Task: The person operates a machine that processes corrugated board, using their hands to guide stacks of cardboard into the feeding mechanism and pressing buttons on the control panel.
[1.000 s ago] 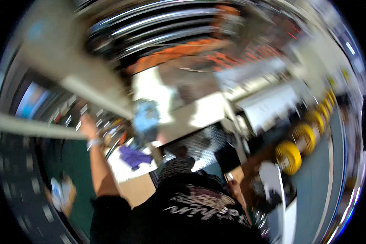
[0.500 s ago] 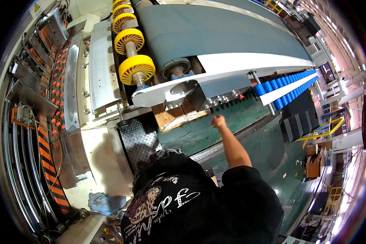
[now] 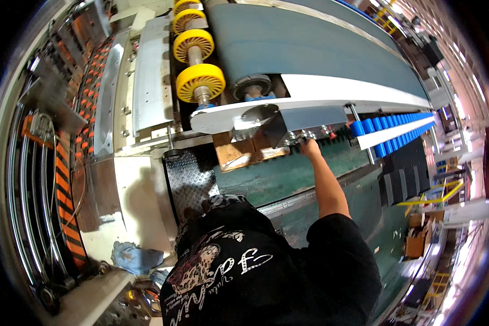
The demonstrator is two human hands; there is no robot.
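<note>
My right arm stretches forward, and my right hand point(image 3: 309, 148) is up at a row of small metal fittings point(image 3: 299, 136) beneath the side of the conveyor frame. Its fingers look curled at the fittings; what they grip is too small to make out. A red knob point(image 3: 331, 133) sits just right of the hand. Above the fittings runs the white side frame point(image 3: 217, 123) with a grey panel point(image 3: 315, 116). My left hand does not show.
A wide grey-green belt point(image 3: 315, 49) and yellow wheels point(image 3: 200, 82) lie ahead. Blue rollers point(image 3: 383, 123) extend right. Wooden blocks point(image 3: 244, 154) stand under the frame beside a tread plate point(image 3: 190, 176). A blue cloth point(image 3: 136, 258) lies on the machine at the left.
My right hand has moved forward to the metal fittings from a spot just short of them. The whole view has shifted slightly.
</note>
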